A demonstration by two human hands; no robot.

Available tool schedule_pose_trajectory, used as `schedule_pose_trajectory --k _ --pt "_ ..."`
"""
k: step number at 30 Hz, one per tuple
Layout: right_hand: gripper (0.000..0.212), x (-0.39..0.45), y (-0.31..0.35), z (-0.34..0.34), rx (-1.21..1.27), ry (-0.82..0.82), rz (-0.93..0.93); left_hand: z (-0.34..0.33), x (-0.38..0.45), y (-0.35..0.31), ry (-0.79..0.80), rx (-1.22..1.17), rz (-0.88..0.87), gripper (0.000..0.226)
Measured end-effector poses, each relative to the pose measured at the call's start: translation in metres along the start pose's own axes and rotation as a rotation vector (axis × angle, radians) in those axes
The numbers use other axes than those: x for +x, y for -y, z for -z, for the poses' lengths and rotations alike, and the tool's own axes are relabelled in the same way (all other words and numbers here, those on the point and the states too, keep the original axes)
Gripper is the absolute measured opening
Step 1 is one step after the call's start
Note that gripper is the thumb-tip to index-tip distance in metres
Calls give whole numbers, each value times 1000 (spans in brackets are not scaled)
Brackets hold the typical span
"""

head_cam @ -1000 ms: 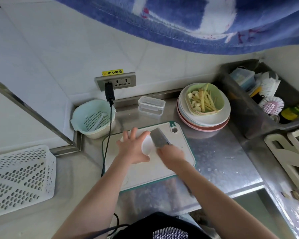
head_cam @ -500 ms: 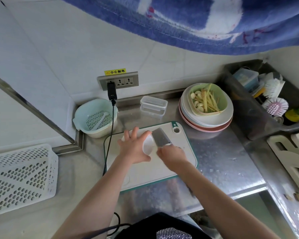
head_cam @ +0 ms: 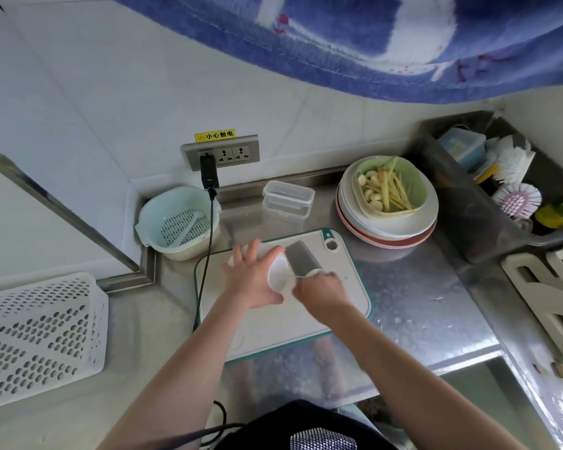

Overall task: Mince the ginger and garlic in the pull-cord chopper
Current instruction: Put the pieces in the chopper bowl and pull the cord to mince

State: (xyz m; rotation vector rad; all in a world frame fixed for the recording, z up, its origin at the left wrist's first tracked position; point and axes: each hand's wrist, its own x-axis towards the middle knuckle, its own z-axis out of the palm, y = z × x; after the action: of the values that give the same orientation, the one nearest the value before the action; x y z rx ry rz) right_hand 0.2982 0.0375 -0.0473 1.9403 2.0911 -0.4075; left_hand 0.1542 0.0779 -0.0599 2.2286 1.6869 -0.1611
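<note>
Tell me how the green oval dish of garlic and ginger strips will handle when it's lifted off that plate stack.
The green oval dish looks like thin plastic, so probably light and fairly stiff. It sits atop a stack of plates, so it may slide as it is gripped. The loose garlic cloves and ginger strips would likely shift or spill if it tilts.

Single head-worn view, forward and down, close over the cutting board [head_cam: 306, 323].
</note>
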Motion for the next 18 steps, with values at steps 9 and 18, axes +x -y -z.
schedule_pose_trajectory --k 9,18 --pt "31 -11 -64 -15 5 154 -360 0 3 -2 -1 -4 3 97" --pt "32 -22 -58 -13 90 146 -417 1 -1 -1 -4 -1 -5 97"
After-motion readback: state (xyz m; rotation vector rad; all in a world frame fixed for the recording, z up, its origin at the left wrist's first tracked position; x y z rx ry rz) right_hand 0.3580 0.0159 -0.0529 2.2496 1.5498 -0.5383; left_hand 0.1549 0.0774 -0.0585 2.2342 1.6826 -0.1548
